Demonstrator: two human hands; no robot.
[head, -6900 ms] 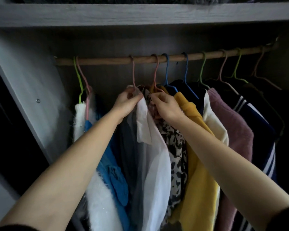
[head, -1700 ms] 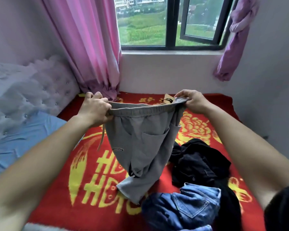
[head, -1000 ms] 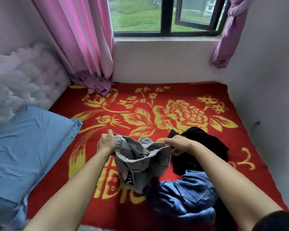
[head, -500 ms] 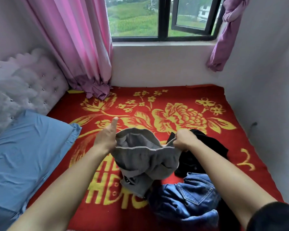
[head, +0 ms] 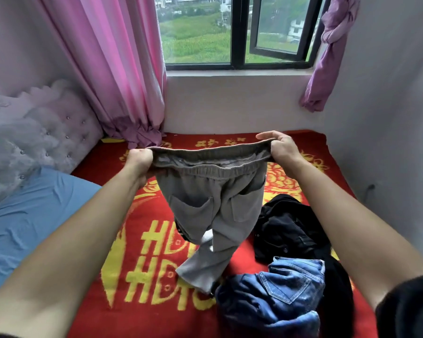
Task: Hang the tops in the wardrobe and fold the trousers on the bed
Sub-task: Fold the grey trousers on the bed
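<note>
Above bed (head: 132, 311), trousers (head: 213, 206) higher (perhaps inside-out)

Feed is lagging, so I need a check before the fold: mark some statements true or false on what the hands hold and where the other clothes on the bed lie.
1. The left hand and the right hand both grip the waistband of the grey elastic-waist sweatpants. True.
2. The sweatpants lie folded flat on the red blanket with yellow print. False: they are held up, with the legs hanging down toward the blanket.
3. The crumpled blue denim jeans lie unfolded on the blanket. True.
4. The black fabric garment hangs on a hanger. False: it lies in a heap on the blanket, beside the jeans.
</note>
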